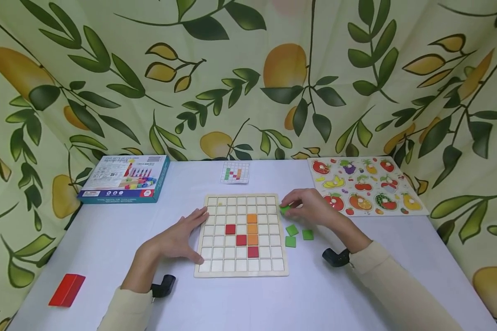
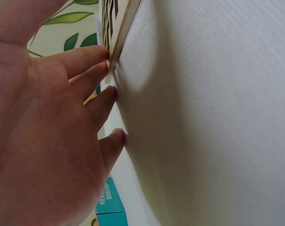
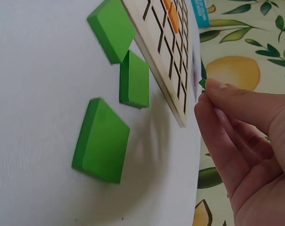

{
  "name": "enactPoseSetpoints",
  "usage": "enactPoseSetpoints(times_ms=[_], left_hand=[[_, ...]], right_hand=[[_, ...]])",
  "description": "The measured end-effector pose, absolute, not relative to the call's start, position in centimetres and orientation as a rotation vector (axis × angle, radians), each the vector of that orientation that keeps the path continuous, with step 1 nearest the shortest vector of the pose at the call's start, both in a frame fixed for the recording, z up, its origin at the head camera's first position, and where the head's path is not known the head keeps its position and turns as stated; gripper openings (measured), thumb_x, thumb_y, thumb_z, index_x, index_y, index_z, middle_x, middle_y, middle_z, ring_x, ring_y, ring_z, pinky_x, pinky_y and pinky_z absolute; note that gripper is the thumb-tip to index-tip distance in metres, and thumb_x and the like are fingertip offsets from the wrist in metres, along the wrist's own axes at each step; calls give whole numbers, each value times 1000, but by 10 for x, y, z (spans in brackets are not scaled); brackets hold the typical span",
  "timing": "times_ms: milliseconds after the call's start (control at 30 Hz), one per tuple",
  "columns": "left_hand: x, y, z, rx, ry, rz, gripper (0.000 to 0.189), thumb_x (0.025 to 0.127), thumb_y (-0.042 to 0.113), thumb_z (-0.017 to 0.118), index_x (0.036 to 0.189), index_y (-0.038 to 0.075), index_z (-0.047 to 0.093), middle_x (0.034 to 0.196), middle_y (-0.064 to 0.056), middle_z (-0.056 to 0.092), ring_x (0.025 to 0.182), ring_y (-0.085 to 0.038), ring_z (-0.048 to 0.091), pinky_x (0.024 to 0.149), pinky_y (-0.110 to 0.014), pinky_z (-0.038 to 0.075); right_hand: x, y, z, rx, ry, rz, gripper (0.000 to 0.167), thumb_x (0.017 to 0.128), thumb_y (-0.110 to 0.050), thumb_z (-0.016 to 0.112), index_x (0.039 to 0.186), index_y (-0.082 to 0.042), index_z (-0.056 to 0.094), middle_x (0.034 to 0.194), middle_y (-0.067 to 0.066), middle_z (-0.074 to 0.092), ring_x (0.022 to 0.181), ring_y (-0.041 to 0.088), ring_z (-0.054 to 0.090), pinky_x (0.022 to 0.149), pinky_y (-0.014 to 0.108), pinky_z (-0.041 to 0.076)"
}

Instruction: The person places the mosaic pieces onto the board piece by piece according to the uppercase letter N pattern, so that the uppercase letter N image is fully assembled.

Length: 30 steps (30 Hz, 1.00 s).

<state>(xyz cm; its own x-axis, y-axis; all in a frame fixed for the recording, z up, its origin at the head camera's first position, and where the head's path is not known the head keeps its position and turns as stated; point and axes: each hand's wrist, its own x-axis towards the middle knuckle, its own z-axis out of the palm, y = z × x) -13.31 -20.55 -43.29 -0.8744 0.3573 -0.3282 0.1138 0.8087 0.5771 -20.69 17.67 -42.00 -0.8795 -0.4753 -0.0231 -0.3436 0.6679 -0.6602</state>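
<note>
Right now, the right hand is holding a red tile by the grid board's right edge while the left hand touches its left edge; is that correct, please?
The colour is wrong: the head view shows the right hand holding a green tile, not a red one, by the right edge of the grid board. The rest stands.

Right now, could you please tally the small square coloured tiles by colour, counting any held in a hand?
Red tiles: 3, all on the board
Orange tiles: 3, all on the board
Green tiles: 4, with 3 loose on the table and 1 pinched in the right hand
Total: 10
</note>
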Motion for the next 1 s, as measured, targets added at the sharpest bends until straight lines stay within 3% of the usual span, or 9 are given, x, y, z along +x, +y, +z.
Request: enactPoseSetpoints(times_ms=[233, 667, 1000], left_hand=[[-131, -206, -434, 369, 2563, 781, 120, 61, 35, 96, 160, 7, 33, 174, -6, 19, 162, -36, 13, 130, -63, 13], [-134, -208, -436, 389, 2563, 799, 121, 61, 37, 96, 160, 7, 33, 174, -6, 19, 162, -36, 12, 130, -63, 12], [-133, -207, -435, 360, 2561, 792, 119, 62, 35, 96, 160, 9, 33, 174, -4, 18, 162, -35, 11, 130, -63, 14]], right_hand=[[-205, 160, -424, -646, 2627, -1042, 19, 84, -8, 82, 102, -14, 81, 114, 5, 76, 96, 14, 70, 86, 25, 62], [-202, 116, -426, -740, 2523, -1154, 17, 84, -6, 81, 101, -12, 82, 115, 5, 76, 91, 11, 71, 85, 24, 62], [-195, 72, -429, -758, 2501, -1212, 14, 83, -11, 83, 98, -12, 81, 104, 2, 78, 83, 6, 68, 74, 18, 57]])
